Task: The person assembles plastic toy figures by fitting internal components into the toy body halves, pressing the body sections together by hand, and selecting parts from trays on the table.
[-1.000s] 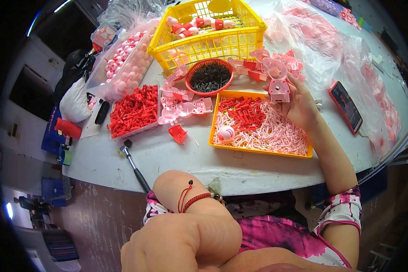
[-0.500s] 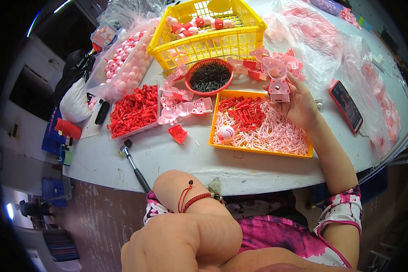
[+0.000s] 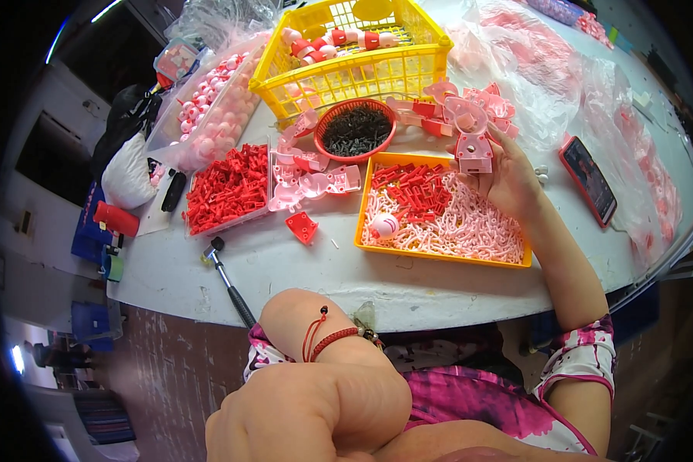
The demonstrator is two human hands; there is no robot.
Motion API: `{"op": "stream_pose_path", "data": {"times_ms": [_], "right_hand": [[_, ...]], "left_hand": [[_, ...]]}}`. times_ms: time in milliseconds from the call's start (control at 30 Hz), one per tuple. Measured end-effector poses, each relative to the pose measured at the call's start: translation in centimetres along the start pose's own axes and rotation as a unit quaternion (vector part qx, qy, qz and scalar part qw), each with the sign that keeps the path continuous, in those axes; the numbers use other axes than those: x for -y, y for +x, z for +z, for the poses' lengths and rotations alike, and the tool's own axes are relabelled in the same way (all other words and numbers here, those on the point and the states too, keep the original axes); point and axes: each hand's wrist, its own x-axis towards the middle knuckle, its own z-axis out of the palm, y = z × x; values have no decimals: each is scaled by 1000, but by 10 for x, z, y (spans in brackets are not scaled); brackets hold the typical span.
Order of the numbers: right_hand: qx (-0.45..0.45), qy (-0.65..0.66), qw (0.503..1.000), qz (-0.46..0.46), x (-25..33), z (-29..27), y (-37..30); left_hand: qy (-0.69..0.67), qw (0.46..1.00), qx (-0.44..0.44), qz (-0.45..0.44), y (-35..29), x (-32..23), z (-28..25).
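My right hand reaches over the right side of a yellow-orange tray, closed around a pink plastic part with holes in its face. That tray holds small red plastic pieces, many thin pale-pink pieces and one pink-and-white ball. Close to the camera at the lower edge is my left hand, its arm bent back from the table edge with a red cord bracelet on it. Its fingertips are out of sight, so any hold is hidden.
A red basket of black pieces stands before a yellow crate. To the left are a box of red pieces, a bin of pink balls and a hammer. A phone and plastic bags lie right.
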Motion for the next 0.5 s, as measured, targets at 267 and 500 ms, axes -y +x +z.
{"op": "stream_pose_path", "data": {"times_ms": [267, 500], "right_hand": [[-2, -1, 1000, 0, 0, 2, 0], [0, -1, 1000, 0, 0, 2, -1]], "left_hand": [[-6, 1000, 10, 7, 0, -1, -2], [-7, 1000, 9, 5, 0, -1, -1]]}}
